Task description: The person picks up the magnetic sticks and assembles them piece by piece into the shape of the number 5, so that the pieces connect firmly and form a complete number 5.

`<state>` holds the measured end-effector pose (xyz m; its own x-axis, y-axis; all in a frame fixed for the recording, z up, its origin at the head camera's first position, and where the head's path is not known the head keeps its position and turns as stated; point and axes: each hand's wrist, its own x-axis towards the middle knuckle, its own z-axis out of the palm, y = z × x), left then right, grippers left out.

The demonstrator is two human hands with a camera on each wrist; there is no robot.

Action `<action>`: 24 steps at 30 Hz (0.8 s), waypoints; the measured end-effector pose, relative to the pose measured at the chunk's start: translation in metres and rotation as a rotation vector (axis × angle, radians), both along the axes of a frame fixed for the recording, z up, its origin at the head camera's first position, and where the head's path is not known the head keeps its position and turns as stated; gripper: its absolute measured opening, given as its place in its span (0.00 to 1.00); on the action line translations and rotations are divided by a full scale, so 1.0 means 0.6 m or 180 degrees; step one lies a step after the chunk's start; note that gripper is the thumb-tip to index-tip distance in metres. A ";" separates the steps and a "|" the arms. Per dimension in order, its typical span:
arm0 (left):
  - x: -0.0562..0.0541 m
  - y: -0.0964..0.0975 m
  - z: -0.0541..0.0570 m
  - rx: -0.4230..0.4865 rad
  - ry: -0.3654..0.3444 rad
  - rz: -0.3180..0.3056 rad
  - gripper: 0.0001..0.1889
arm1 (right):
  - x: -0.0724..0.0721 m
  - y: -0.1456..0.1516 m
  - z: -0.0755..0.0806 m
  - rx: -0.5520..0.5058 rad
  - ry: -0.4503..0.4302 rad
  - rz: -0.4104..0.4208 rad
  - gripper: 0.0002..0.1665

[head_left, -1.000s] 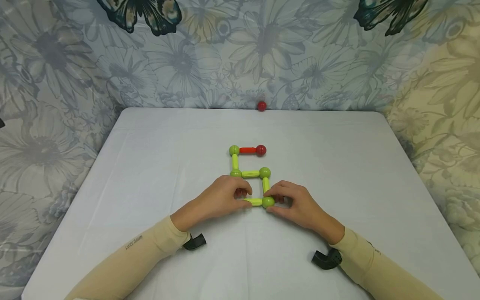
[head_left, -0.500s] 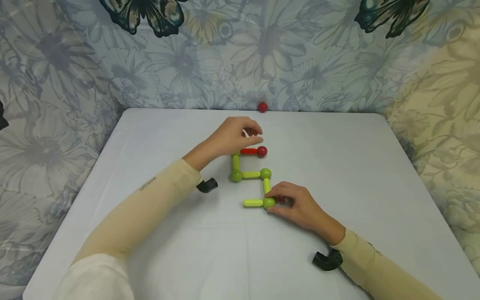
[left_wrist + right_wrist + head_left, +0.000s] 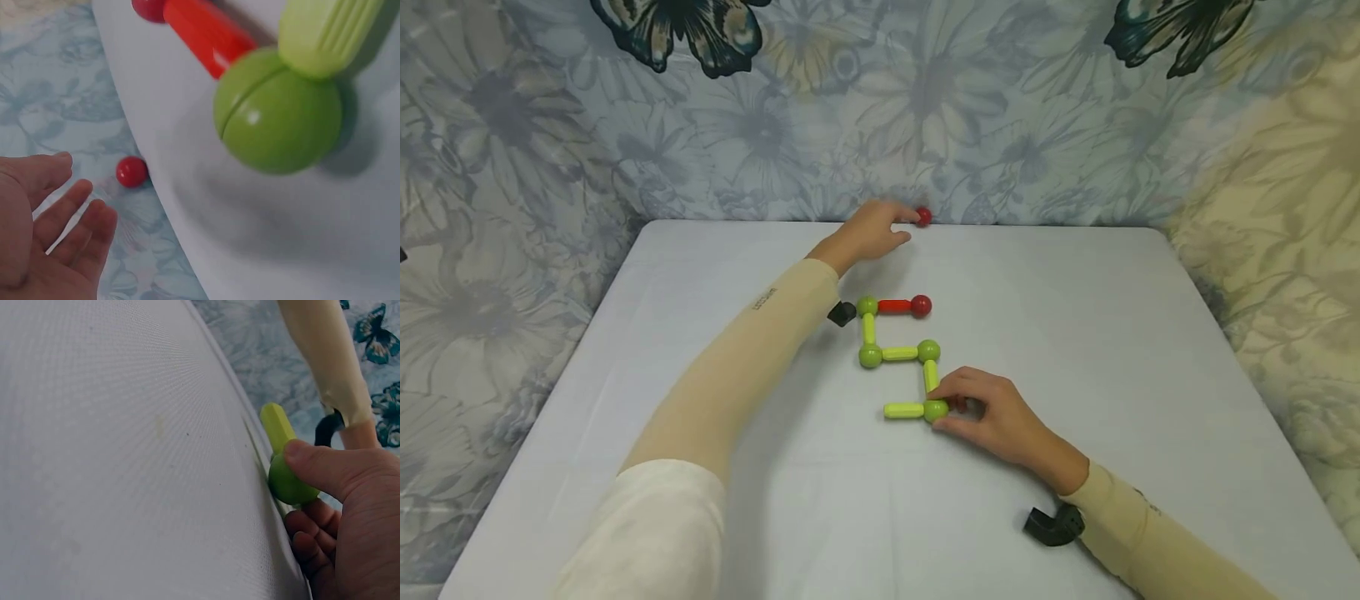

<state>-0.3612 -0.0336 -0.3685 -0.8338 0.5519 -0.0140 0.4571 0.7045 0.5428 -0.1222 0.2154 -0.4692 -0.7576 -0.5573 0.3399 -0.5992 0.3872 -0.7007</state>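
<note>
My left hand point(image 3: 869, 231) reaches to the table's far edge, its fingertips right at a loose red ball point(image 3: 925, 217). In the left wrist view the fingers are spread, with a gap between them and that ball point(image 3: 131, 172). My right hand point(image 3: 992, 410) pinches the nearest green ball point(image 3: 935, 411) of a zigzag chain between thumb and fingers. Green rods point(image 3: 899, 353) join several green balls in that chain. At its far end a red rod point(image 3: 894, 307) leads to another red ball point(image 3: 921, 306). A green rod point(image 3: 903, 411) points left from the pinched ball, its left end bare.
The chain lies on a white-covered table point(image 3: 1075, 292). Behind the far edge hangs a flowered cloth point(image 3: 925, 100). Black wrist mounts point(image 3: 1054, 527) stick out beneath both sleeves, the left one close beside the chain's far green ball point(image 3: 867, 307).
My left hand has let go of the chain's near green rod and moved away over the chain to the loose red ball at the far edge. My right hand has kept its place.
</note>
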 end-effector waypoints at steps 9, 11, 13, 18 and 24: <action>-0.046 0.029 -0.011 -0.0572 -0.0249 0.0003 0.33 | -0.003 0.001 -0.001 -0.0044 0.0005 0.0044 0.22; -0.053 0.040 -0.016 -0.0670 -0.0242 -0.0019 0.33 | -0.003 0.003 0.000 -0.0056 0.0012 0.0053 0.22; -0.058 0.048 -0.021 -0.0767 -0.0206 -0.0054 0.34 | -0.002 0.004 0.001 -0.0050 0.0007 0.0055 0.22; -0.067 0.059 -0.027 -0.0901 -0.0143 -0.0156 0.34 | -0.002 0.005 0.001 -0.0024 -0.0019 0.0048 0.22; -0.079 0.076 -0.027 -0.1050 -0.0051 -0.0330 0.32 | -0.004 0.007 0.000 0.0011 -0.0059 0.0047 0.20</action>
